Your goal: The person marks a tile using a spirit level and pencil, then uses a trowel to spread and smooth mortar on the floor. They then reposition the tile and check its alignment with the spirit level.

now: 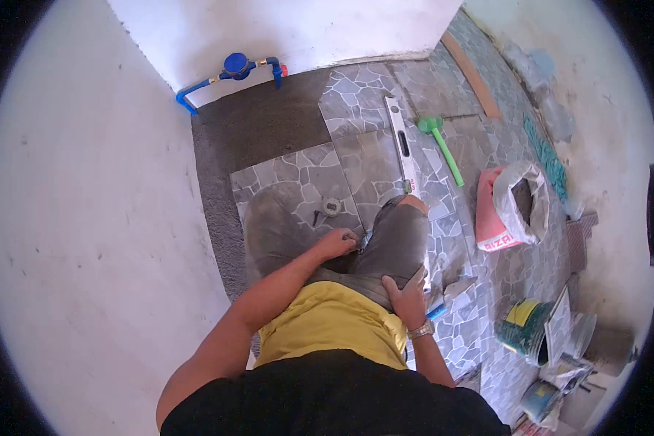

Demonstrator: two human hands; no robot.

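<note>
My left hand (336,244) hangs between my thighs, its fingers curled together near a small shiny item (365,239); whether it grips anything is hidden. On the thigh at the right rests my right hand (408,299), fingers spread over the grey trousers (397,238), with a watch on the wrist. A round tape measure (332,207) and a small dark object (317,217) lie on the stone-patterned tile (298,171) before my knees. Past the right knee is a long silver level (399,138), and beside it a green mallet (443,149).
Dark mortar (261,127) borders the tiles under a blue water meter (236,66) on the wall. Right of me stand an open sack (498,211), a green bucket (523,330) and a leaning tile (557,327). A wooden plank (472,76) lies farther back.
</note>
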